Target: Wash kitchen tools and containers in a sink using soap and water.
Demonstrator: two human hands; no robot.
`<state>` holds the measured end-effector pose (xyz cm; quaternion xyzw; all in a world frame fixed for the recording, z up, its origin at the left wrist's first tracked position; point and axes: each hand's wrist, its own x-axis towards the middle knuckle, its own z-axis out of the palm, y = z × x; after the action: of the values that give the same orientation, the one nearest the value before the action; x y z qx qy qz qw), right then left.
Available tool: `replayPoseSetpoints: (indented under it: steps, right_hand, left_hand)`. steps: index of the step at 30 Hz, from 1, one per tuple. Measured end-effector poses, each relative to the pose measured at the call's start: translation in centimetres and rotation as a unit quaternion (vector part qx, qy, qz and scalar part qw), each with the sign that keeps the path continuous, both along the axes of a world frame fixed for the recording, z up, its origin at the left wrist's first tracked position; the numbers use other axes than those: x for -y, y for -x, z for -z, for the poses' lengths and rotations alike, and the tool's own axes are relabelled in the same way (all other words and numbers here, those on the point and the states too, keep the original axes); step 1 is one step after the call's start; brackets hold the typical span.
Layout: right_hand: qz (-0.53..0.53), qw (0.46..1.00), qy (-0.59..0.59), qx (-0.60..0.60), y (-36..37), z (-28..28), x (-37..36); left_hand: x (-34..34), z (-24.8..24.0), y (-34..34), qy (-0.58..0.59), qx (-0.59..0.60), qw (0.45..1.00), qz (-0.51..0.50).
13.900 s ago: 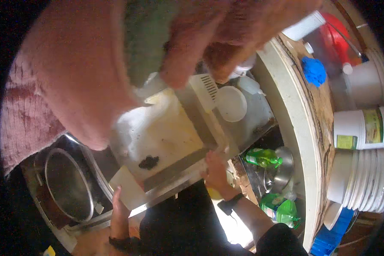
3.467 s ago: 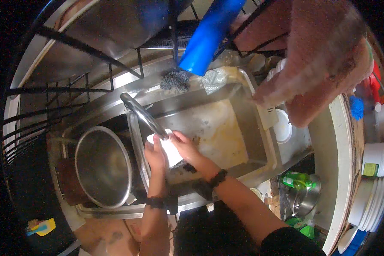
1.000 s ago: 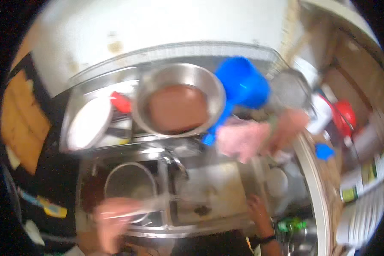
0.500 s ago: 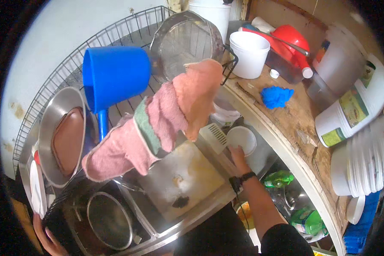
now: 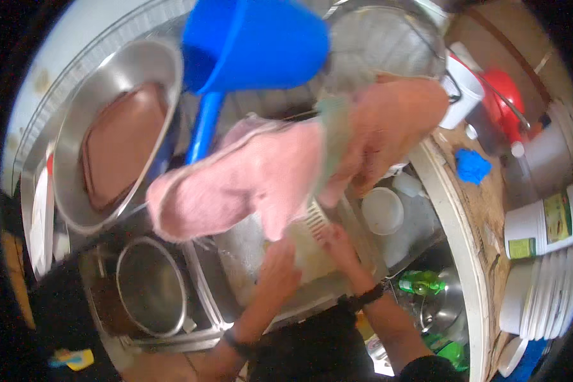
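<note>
My right hand (image 5: 340,249) is over the right edge of the sink basin (image 5: 245,280), its fingers closed on a pale slotted utensil (image 5: 316,223). The utensil's upper part goes behind the hanging cloths. My left hand (image 5: 279,270) is raised over the same basin, just under the corner of a pink cloth (image 5: 248,172). Its fingers are blurred and partly hidden, so their grip does not show. An orange-pink cloth (image 5: 395,127) and a green one (image 5: 331,140) hang beside the pink cloth. A round white tub (image 5: 382,211) stands right of my right hand.
At left are a steel bowl (image 5: 70,184) with a brown slab inside and a metal pot (image 5: 124,299) in the other basin. A blue dipper (image 5: 261,44) sits behind the cloths. The wooden counter (image 5: 484,223) at right holds tubs and a crumpled blue cloth (image 5: 472,167).
My left hand has moved from the far left edge to over the basin. My right hand has left the white tub and taken hold of the slotted utensil. The view has shifted.
</note>
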<state>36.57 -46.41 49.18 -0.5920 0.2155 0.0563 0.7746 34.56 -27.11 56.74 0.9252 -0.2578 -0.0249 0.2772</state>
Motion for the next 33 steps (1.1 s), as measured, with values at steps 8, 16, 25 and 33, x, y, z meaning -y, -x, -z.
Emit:
replayPoseSetpoints:
  steps: [8,16,25,33]
  right_hand:
    - [-0.006,0.995,-0.09,-0.034,3.8,-2.9,-7.4]
    - [-0.047,0.994,-0.092,-0.021,4.6,-1.8,-8.8]
    - [-0.029,0.994,-0.093,-0.05,4.5,-2.3,-9.5]
    - [-0.076,0.991,0.099,0.053,5.4,-4.4,-10.1]
  left_hand:
    - [-0.8,1.3,-2.5,0.003,-0.105,0.993,-0.045]
    - [-4.0,3.2,-1.9,0.053,0.044,0.998,-0.01]
    - [-5.0,1.3,-3.0,-0.058,-0.188,0.976,0.099]
    - [-4.0,2.4,-0.3,0.05,0.043,0.995,-0.071]
